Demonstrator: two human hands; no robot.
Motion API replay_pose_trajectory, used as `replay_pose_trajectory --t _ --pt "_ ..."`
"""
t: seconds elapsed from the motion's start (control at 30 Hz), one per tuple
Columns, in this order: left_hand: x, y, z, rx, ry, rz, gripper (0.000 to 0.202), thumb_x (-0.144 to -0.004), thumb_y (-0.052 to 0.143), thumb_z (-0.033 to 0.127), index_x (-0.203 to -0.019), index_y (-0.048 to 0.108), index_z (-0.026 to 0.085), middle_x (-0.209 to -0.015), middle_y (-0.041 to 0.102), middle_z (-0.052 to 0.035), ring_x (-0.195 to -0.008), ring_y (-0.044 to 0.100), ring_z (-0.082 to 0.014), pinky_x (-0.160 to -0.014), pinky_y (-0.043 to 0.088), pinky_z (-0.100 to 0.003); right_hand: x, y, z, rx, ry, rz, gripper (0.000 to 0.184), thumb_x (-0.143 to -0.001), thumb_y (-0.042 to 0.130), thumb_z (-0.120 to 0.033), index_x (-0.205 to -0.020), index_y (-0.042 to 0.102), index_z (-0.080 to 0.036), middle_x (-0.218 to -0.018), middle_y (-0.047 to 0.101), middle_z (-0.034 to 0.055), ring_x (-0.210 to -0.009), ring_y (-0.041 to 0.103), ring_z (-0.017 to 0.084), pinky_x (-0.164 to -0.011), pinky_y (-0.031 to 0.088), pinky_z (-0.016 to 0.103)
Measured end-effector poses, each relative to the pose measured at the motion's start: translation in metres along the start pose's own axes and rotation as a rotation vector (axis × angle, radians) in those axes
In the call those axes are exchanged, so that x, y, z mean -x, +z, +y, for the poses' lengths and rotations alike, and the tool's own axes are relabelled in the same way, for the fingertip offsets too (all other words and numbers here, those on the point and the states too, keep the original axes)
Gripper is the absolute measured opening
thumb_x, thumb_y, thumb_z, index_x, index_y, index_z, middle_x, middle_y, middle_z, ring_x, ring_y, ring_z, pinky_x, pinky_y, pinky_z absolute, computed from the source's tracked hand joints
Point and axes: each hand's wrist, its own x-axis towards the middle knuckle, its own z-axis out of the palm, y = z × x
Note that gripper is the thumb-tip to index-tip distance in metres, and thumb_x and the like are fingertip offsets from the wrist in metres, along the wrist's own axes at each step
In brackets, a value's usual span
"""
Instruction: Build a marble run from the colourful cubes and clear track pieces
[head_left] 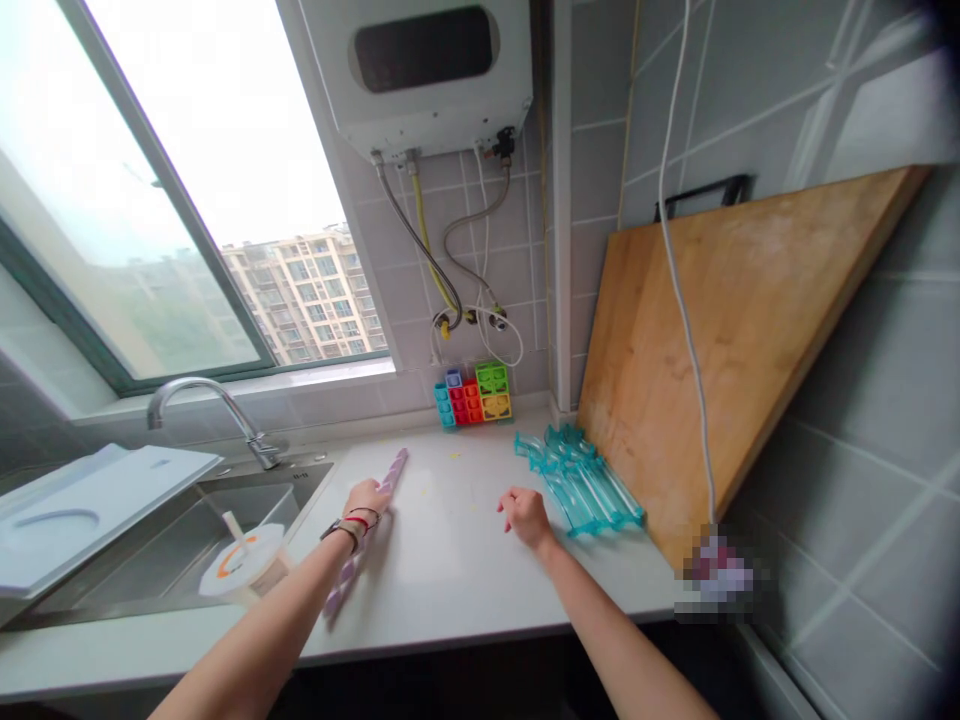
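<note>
My left hand (pixel 364 497) is closed around a long, thin roll (pixel 347 582) with a purple-and-white pattern. The roll slants across the white countertop (pixel 442 580), its far end pointing toward the wall. My right hand (pixel 525 515) hovers over or rests on the counter with its fingers curled in; whatever may be inside them is hidden. Just right of it lies a pile of clear turquoise plastic pieces (pixel 585 485), several long bars with flared ends. Against the back wall stands a cluster of coloured blocks or small trays (pixel 472 395) in blue, red, green and yellow.
A big wooden board (pixel 697 330) leans on the right wall, a white cable (pixel 686 310) hanging before it. At left is a sink (pixel 150 575) with a faucet (pixel 206 385), a white panel (pixel 97 500) and a lidded cup with a straw (pixel 244 560). A water heater (pixel 431 75) hangs above.
</note>
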Motion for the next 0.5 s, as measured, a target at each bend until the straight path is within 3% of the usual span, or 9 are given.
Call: replay_pose_trajectory --t 0.13,0.23,0.3,0.4,0.5 --pt "0.048 0.009 0.02 0.223 0.129 -0.012 0.031 -0.082 0.067 0.024 -0.112 0.067 0.015 -0.096 0.072 -0.0089 -0.094 0.071 -0.0267 -0.082 0.055 -0.035 -0.003 -0.003 -0.002 -0.028 -0.001 0.016 0.032 -0.08 0.052 -0.036 -0.061 0.072 -0.019 -0.039 0.058 0.0003 -0.042 0.057 0.017 -0.051 0.044 0.025" --pt "0.117 0.02 0.026 0.414 0.24 -0.072 0.039 -0.081 0.063 0.03 -0.118 0.063 0.02 -0.098 0.068 -0.0034 -0.072 0.07 -0.0178 -0.067 0.055 -0.029 -0.002 -0.005 -0.011 -0.063 -0.018 -0.004 0.044 -0.085 0.054 -0.052 -0.061 0.069 -0.018 -0.049 0.064 0.003 -0.048 0.059 0.017 -0.053 0.047 0.026" --pt "0.17 0.026 0.023 0.546 0.292 -0.113 0.04 -0.081 0.06 0.034 -0.12 0.059 0.024 -0.097 0.063 -0.0008 -0.067 0.066 -0.015 -0.058 0.053 -0.025 0.007 -0.005 -0.023 -0.091 -0.034 -0.044 0.054 -0.088 0.051 -0.064 -0.071 0.072 -0.017 -0.063 0.07 0.0054 -0.052 0.059 0.016 -0.053 0.048 0.027" --pt "0.243 0.029 0.009 0.849 0.364 -0.22 0.035 -0.08 0.059 0.031 -0.115 0.056 0.027 -0.1 0.058 -0.0014 -0.07 0.062 -0.0148 -0.056 0.049 -0.023 0.043 -0.003 -0.045 -0.31 -0.033 -0.141 0.061 -0.093 0.044 -0.071 -0.099 0.07 -0.016 -0.085 0.072 0.0078 -0.061 0.063 0.015 -0.054 0.05 0.026" --pt "0.293 0.025 -0.007 0.816 0.378 -0.164 0.033 -0.077 0.061 0.026 -0.11 0.058 0.029 -0.092 0.061 -0.001 -0.07 0.058 -0.0167 -0.065 0.051 -0.027 0.099 0.0 -0.065 -0.556 0.023 -0.214 0.056 -0.096 0.045 -0.072 -0.092 0.063 -0.019 -0.073 0.063 0.0024 -0.059 0.06 0.014 -0.048 0.044 0.022"
